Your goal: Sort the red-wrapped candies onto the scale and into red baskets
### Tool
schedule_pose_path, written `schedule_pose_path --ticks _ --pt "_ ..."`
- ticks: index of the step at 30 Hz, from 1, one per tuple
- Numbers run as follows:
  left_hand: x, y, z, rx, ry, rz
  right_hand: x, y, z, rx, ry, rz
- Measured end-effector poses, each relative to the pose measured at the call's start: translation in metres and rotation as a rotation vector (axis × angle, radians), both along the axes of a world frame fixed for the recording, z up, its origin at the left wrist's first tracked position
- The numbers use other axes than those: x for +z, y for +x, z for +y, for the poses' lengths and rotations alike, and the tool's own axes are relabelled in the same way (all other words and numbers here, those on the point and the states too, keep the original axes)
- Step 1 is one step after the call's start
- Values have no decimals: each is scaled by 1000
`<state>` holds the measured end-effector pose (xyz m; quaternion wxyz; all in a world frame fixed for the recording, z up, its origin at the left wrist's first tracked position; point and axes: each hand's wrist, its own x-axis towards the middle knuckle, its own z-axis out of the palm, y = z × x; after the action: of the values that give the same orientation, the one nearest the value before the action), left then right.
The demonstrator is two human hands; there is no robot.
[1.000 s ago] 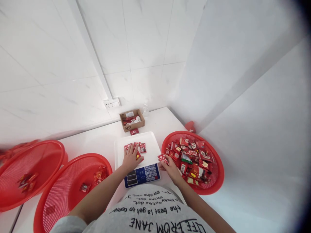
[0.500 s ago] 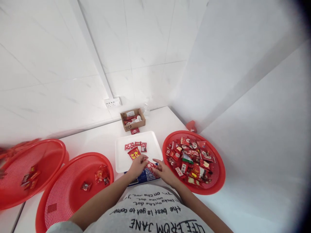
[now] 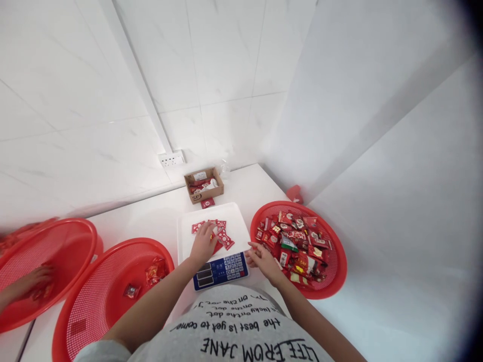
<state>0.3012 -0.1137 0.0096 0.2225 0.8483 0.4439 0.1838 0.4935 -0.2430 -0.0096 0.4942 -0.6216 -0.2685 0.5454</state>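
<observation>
My left hand (image 3: 204, 245) reaches over the white scale tray (image 3: 185, 241), its fingers on the red packets lying there and partly covering them. A red packet with white dots (image 3: 225, 240) lies beside those fingers. Several small red packets (image 3: 198, 226) are near the back of the group. At the tray's front right corner is my right hand (image 3: 259, 257), its fingers curled near the edge; whether anything small is between them is hidden. The blue keypad panel (image 3: 221, 270) of the scale shows in front of the tray.
Right of the scale stands a red basket (image 3: 341, 261) full of packets. Two red baskets (image 3: 62, 322) (image 3: 94, 236) with a few packets are at the left, another person's hand (image 3: 35, 281) in the farther one. A cardboard box (image 3: 196, 197) stands behind the scale.
The white-dotted packet, earlier held between both my hands, now lies on the tray. My left hand moved onto the packets, my right hand drew right. Another person's hand came into the far left basket.
</observation>
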Motion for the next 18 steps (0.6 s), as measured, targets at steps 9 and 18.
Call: schedule_pose_path --ticks 9,18 --pt "-32 -4 -18 -310 223 399 -3 2 0 26 -14 -41" --pt "-32 -6 -12 -42 226 342 -2 2 0 12 -34 -45"
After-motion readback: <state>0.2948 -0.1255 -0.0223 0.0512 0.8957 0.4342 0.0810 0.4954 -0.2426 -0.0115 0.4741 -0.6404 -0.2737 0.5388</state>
